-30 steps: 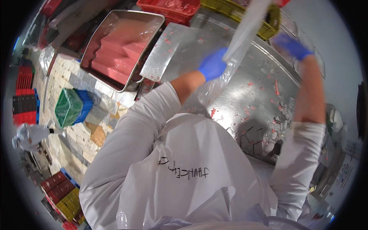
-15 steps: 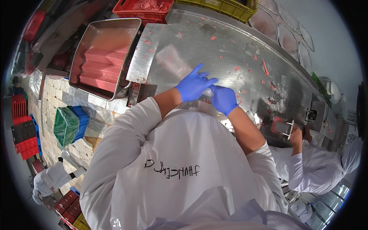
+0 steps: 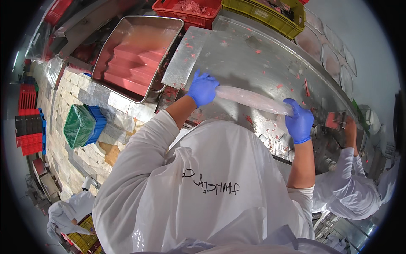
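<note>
A long clear plastic bag [image 3: 251,99] is stretched sideways between my two blue-gloved hands, over the near side of the steel table [image 3: 249,55]. My left hand [image 3: 203,89] is closed on its left end, with some fingers sticking up. At the other end, my right hand [image 3: 299,121] grips the bag between thumb and fingers. Whether anything is inside the bag I cannot tell. Pink meat scraps [image 3: 307,88] lie scattered on the table.
Left of the table stands a deep steel tub [image 3: 101,63] with pink slabs in it. Red [image 3: 163,7] and yellow crates [image 3: 292,30] line the far edge. A co-worker [image 3: 349,182] handles a small red-and-metal item at right. A green-and-blue crate stack [image 3: 95,125] sits on the floor.
My hands were close together at the middle; now they are wide apart with the bag drawn out between them. The view has shifted, and the co-worker's hand has moved.
</note>
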{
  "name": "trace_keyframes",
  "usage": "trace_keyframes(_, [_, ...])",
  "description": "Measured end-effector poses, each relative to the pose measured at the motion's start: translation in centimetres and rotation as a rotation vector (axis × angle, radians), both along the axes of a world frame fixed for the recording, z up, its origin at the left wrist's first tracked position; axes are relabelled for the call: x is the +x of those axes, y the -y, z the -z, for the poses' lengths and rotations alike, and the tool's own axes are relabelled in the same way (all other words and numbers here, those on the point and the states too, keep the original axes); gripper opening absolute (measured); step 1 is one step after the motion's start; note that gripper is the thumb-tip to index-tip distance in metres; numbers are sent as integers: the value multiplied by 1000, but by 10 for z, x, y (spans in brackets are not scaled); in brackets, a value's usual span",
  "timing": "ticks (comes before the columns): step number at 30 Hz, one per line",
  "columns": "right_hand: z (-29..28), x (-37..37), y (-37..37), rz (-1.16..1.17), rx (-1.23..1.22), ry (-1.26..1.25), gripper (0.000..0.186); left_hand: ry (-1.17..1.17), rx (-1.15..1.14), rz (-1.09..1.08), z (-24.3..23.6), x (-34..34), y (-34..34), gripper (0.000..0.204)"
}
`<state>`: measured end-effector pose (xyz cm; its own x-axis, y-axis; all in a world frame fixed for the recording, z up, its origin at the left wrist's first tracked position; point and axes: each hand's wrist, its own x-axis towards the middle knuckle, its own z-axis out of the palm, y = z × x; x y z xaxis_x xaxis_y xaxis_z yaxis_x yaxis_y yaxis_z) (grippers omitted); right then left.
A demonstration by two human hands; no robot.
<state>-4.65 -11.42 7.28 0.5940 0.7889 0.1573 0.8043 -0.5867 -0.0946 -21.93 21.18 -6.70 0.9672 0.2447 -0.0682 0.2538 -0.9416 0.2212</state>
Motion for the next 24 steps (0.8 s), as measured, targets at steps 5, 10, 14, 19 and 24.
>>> trace_keyframes(5, [-4,17,-4,-98,194,259,41,-45,-133,109,18,-36,-1,29])
trace_keyframes(10, [50,68,31,273,-76,241,25,-372,-1633,27,-96,-59,27,24])
trace_keyframes(14, [129,7,20,116,-282,-38,27,736,-2215,350,-176,-60,40,21])
trace_keyframes(19, [103,-68,7,-177,141,76,28,800,-616,178,-143,-23,-66,24])
trace_keyframes(24, [22,-14,5,71,251,110,24,-600,-678,306,-118,-60,-20,59])
